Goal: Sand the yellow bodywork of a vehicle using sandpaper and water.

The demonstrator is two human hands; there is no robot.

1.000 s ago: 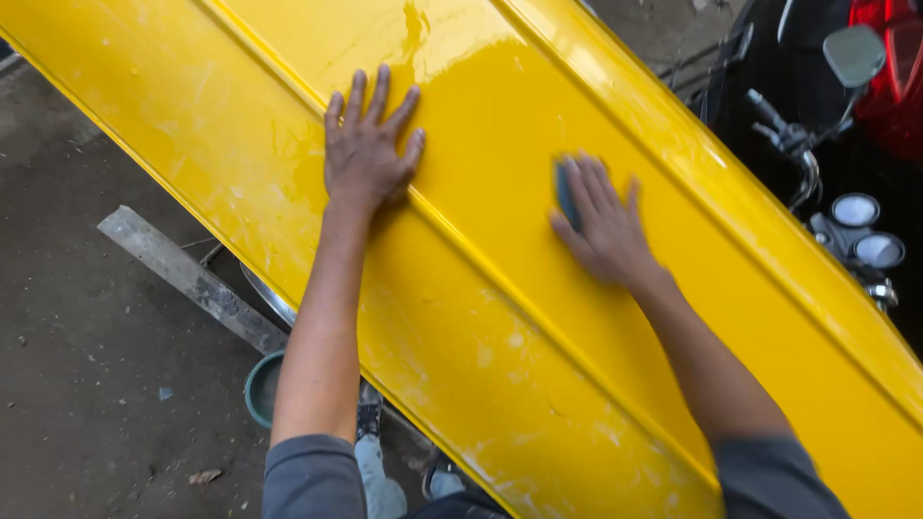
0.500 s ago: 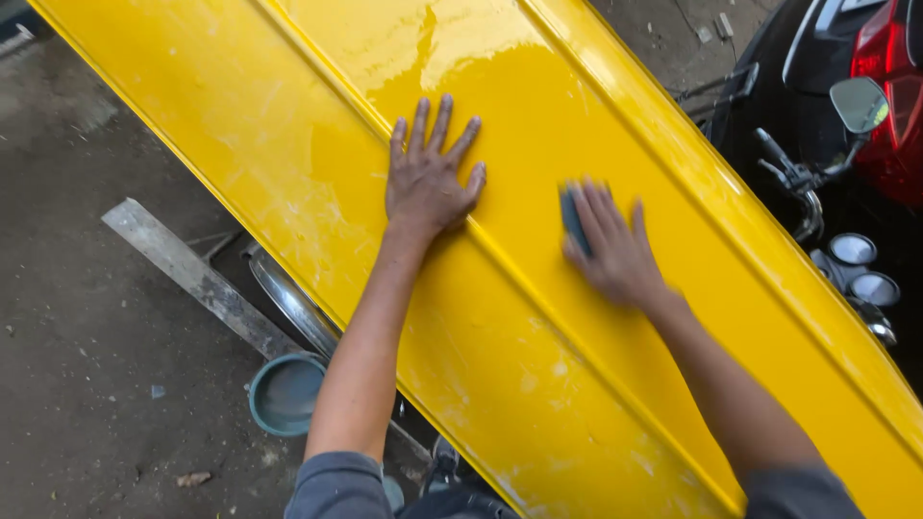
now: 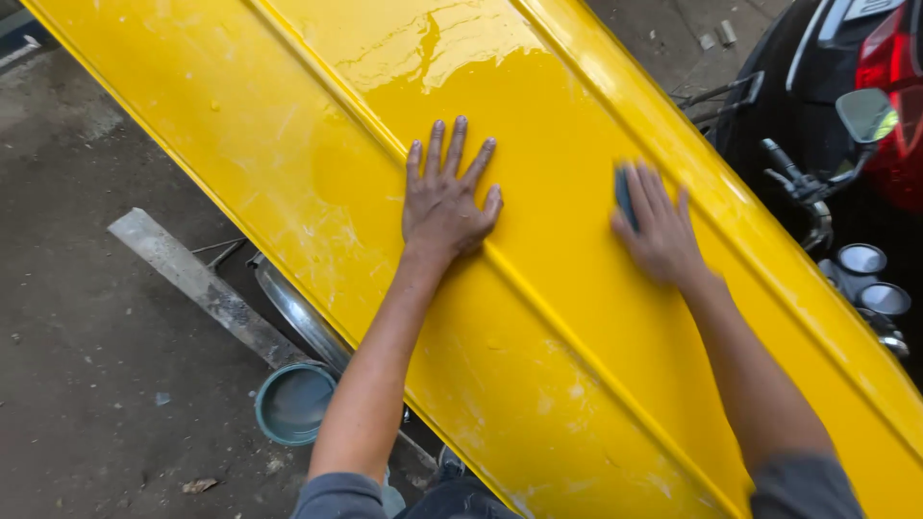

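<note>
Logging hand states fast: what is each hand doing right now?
Left hand: open, fingers spread flat on the yellow panel, holding nothing.
Right hand: pressing a small dark pad against the panel under its fingers.

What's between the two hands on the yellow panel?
Head view: only bare, glossy yellow panel separates the left hand from the right hand; nothing lies there.

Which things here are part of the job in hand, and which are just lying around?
In use:
yellow panel
left hand, flat on the panel
right hand, pressing a dark pad

Lying about:
round tin
metal bar
motorbike
</note>
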